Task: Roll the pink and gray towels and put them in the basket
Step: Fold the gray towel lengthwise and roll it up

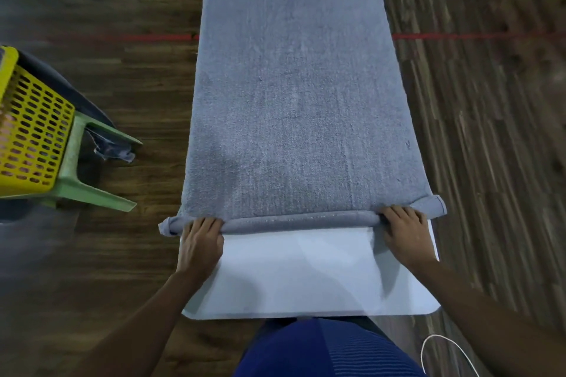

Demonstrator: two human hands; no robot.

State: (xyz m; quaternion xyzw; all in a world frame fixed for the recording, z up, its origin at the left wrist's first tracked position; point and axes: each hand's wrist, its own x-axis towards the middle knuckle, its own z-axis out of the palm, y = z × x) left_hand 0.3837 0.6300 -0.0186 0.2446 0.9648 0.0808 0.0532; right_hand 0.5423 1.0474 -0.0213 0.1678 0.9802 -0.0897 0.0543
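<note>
A gray towel (297, 95) lies flat along a narrow white table (306, 278), covering most of its length. The towel's near edge is curled into a thin roll (301, 219) running across the table. My left hand (200, 243) presses on the roll's left end, fingers curled over it. At the roll's right end my right hand (405, 232) grips the same way. A yellow perforated basket (29, 128) sits at the far left on a green stool. Something pinkish shows through the basket's holes; I cannot tell what it is.
The green plastic stool (92, 190) stands on a dark wooden floor, with a gray cloth (113, 150) hanging beside it. A red line (459, 36) crosses the floor behind the table. A white cable (444, 349) lies at the lower right near my blue-clad body.
</note>
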